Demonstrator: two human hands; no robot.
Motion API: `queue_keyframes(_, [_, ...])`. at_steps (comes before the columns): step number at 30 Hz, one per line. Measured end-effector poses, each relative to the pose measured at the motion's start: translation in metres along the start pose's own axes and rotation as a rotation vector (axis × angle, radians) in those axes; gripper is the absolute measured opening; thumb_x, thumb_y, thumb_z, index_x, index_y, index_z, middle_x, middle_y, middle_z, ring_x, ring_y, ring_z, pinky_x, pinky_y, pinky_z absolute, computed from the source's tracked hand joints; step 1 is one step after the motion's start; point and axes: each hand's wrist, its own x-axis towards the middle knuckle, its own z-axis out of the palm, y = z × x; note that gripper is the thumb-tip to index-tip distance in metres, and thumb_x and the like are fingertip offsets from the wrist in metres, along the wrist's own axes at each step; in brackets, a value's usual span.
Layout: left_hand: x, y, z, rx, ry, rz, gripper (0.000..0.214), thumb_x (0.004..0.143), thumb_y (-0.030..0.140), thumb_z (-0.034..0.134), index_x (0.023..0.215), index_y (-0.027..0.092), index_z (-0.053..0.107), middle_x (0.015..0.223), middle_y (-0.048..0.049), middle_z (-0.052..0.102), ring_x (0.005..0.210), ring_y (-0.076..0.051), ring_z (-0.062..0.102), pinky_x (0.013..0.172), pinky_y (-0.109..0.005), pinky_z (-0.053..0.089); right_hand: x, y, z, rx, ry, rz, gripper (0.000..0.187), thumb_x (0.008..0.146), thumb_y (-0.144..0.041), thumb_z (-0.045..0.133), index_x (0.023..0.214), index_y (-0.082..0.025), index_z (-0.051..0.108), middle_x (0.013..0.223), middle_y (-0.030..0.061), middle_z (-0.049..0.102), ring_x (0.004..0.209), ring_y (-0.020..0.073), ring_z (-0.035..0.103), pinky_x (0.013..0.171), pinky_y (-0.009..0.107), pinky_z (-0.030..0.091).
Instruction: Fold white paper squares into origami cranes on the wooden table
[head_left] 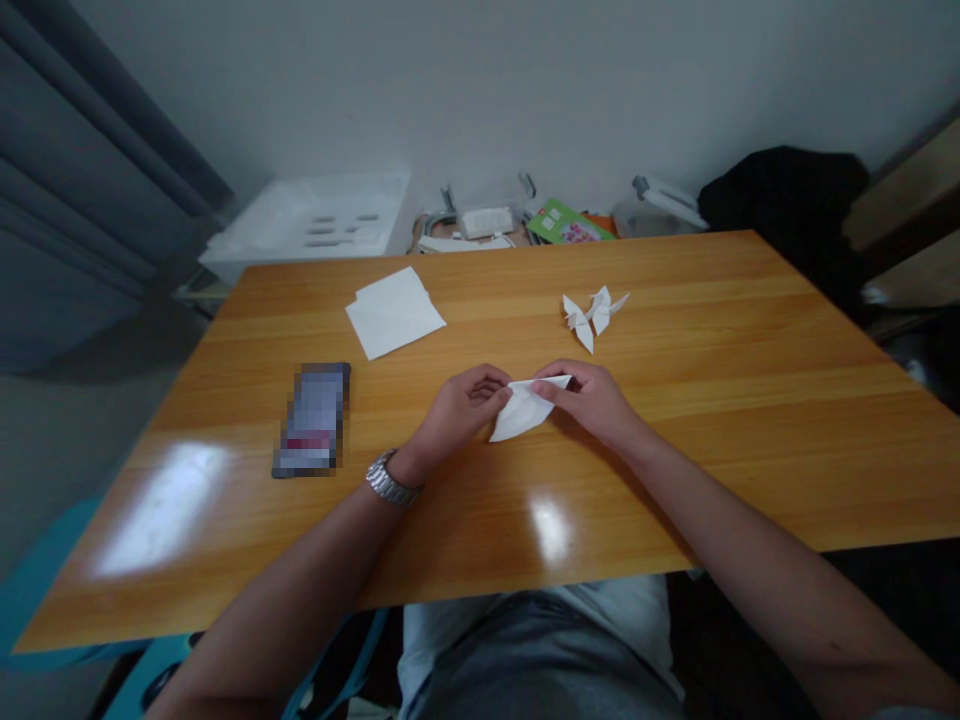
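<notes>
Bare forearms (300, 600) reach over the near edge of the desk (675, 290) to a folded white paper (521, 415) held low near its middle, pinched from both ends between the mostly closed left hand (461, 410) and right hand (589, 400). A slackened pinch could let the fold spring open; uneven pressure could skew the crease. Two paper cranes (589, 318) sit beyond, toward the far edge, with loose white sheets (394, 312) further left and a pixelated phone (313, 420) nearer the left edge

Two hands (461, 410) (589, 405), two paper cranes (577, 325) (601, 308), one folded sheet (525, 410), one phone (313, 420).
</notes>
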Motion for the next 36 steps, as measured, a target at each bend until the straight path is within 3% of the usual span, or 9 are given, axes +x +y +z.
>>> queue_keyframes(12, [-0.0017, 0.0063, 0.001, 0.064, -0.001, 0.038, 0.027, 0.093, 0.042, 0.064, 0.093, 0.015, 0.068, 0.088, -0.0051, 0.074, 0.082, -0.016, 0.069, 0.074, -0.025, 0.055, -0.0006, 0.0008, -0.0025, -0.01, -0.041, -0.011, 0.028, 0.087, -0.047, 0.073, 0.089, -0.02, 0.075, 0.084, 0.0029, 0.075, 0.075, 0.0181, 0.065, 0.069, 0.029, 0.047])
queue_keyframes(23, [-0.0018, 0.0068, 0.0004, 0.086, 0.085, 0.054, 0.025, 0.093, 0.038, 0.064, 0.088, 0.014, 0.07, 0.081, -0.0039, 0.072, 0.073, -0.013, 0.065, 0.065, -0.021, 0.051, -0.0002, 0.0, -0.0015, 0.181, -0.028, 0.035, 0.029, 0.088, -0.049, 0.072, 0.09, -0.02, 0.078, 0.087, 0.0032, 0.076, 0.078, 0.0179, 0.065, 0.074, 0.029, 0.048])
queue_keyframes(36, [0.0005, 0.0042, -0.0021, 0.073, 0.07, 0.049, 0.023, 0.09, 0.036, 0.064, 0.085, 0.014, 0.068, 0.079, -0.0034, 0.07, 0.071, -0.013, 0.063, 0.066, -0.022, 0.051, -0.0012, 0.0003, 0.0005, 0.248, -0.041, 0.067, 0.029, 0.087, -0.048, 0.074, 0.086, -0.02, 0.078, 0.085, 0.0021, 0.075, 0.077, 0.0175, 0.064, 0.074, 0.029, 0.048])
